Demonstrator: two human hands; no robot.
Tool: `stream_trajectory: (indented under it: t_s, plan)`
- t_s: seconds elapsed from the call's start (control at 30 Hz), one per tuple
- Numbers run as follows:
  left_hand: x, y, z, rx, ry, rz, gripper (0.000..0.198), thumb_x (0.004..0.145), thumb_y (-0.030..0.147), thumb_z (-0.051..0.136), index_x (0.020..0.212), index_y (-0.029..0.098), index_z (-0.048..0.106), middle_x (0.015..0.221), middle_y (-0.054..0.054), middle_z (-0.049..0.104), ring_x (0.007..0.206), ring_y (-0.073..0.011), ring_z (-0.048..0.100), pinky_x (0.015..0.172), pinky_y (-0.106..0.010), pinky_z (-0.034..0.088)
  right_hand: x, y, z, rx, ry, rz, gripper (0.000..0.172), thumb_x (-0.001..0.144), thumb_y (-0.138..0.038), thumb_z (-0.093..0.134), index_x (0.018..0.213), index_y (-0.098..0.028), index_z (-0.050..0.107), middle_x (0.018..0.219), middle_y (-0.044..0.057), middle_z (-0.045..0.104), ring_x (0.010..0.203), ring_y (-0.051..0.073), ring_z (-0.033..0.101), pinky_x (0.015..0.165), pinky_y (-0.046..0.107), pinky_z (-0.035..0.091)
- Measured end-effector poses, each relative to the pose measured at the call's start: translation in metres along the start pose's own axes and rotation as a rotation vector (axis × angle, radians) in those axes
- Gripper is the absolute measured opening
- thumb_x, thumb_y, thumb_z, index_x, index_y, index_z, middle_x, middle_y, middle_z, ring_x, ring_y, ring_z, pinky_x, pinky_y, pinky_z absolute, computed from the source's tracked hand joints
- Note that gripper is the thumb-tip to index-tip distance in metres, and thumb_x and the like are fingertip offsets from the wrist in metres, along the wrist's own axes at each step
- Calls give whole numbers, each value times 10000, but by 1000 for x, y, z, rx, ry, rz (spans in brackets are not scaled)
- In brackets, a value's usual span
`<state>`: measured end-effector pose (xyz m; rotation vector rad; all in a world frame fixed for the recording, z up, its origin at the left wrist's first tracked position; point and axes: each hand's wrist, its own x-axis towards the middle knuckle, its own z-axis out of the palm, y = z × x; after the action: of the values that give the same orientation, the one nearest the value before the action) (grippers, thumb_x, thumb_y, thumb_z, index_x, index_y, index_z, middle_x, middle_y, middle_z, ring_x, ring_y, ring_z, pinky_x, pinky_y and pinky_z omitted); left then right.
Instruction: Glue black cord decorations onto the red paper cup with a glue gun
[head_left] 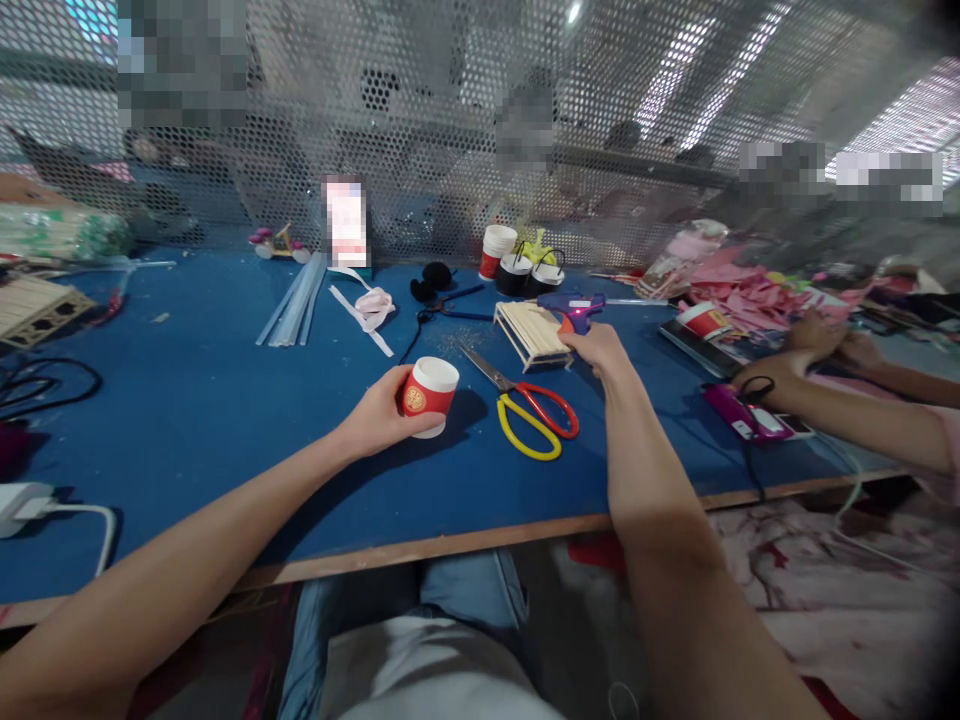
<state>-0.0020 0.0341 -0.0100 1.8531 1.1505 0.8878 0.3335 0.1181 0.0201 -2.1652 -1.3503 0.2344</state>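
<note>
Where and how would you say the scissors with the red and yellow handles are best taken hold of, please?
Probably by the handle loops, coming from the near side of the blue table: the scissors lie flat with their blades pointing away and to the left, so the loops are nearest the person.

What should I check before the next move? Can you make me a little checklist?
1. Paper cup held: ok, the left hand has its fingers and thumb around it.
2. Hot glue gun in reach: ok, the right hand is on its handle.
3. Glue gun's light on: ok, a small red light glows.
4. Glue hot and melted: cannot tell from this picture.
5. Scissors out of the way: not ok, they lie on the table between the two hands.
6. Spare glue sticks: ok, several clear ones lie to the left.
</note>
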Motion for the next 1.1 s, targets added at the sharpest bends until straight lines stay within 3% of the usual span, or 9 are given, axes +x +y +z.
stream_trajectory:
  t_s: [0.23,0.4,0.5,0.63,0.77,0.83,0.93,1.0,1.1]
  plan:
    - [0,-3,1,-7,6,8,699,613,450,709,1192,152,456,1113,-118,606,970,-258,601,829,-405,498,2,-1,5,-66,53,-15,346,628,-292,646,881,-55,650,824,181,674,785,298,641,638,324,462]
    - [1,-2,0,8,48,29,699,611,464,708,1186,161,451,1116,-112,600,972,-251,596,831,-392,492,-9,-15,-3,-70,224,-88,333,713,-297,572,947,-61,606,955,225,643,952,334,597,798,404,444]
    - [1,-2,2,62,45,20,716,594,488,714,1176,173,441,1083,-98,611,939,-245,601,808,-384,493,-22,-27,-6,129,328,-202,315,709,-315,581,937,-98,584,862,160,652,820,277,622,743,397,467]
    - [1,-3,4,126,-4,4,777,580,519,712,1199,168,400,1103,-112,607,960,-258,599,818,-390,484,-43,-42,-5,604,77,-249,207,645,-263,632,804,-140,583,633,36,613,521,150,559,524,299,464]
    - [11,9,-25,288,-258,106,971,527,500,746,1326,172,301,1301,-153,490,1186,-305,479,970,-419,395,-56,-52,-6,900,-91,-237,160,611,-215,660,736,-159,577,698,30,642,531,112,561,470,241,442]
    - [26,22,-52,467,-411,81,983,502,489,755,1333,177,332,1370,-150,427,1250,-323,410,1009,-412,357,-58,-54,-7,961,-100,-232,147,607,-208,667,710,-162,574,714,31,649,543,109,567,465,233,444]
    - [62,38,-83,679,-550,31,694,670,399,645,1295,213,409,1314,-88,503,1175,-263,496,959,-355,404,-59,-55,-7,992,-115,-207,141,606,-201,671,704,-163,577,689,23,647,532,104,559,453,225,439]
    - [94,38,-85,838,-391,72,541,760,379,551,1256,183,461,1234,-92,556,1108,-244,537,928,-345,423,-59,-55,-6,1007,-141,-193,154,612,-200,674,734,-162,588,683,20,646,530,102,556,455,224,437]
    - [147,24,-62,1025,-219,161,476,781,290,542,1239,171,488,1280,-98,500,1190,-259,454,994,-360,368,-60,-54,-3,1014,-172,-193,174,624,-211,677,771,-155,602,653,14,635,503,98,542,456,229,430]
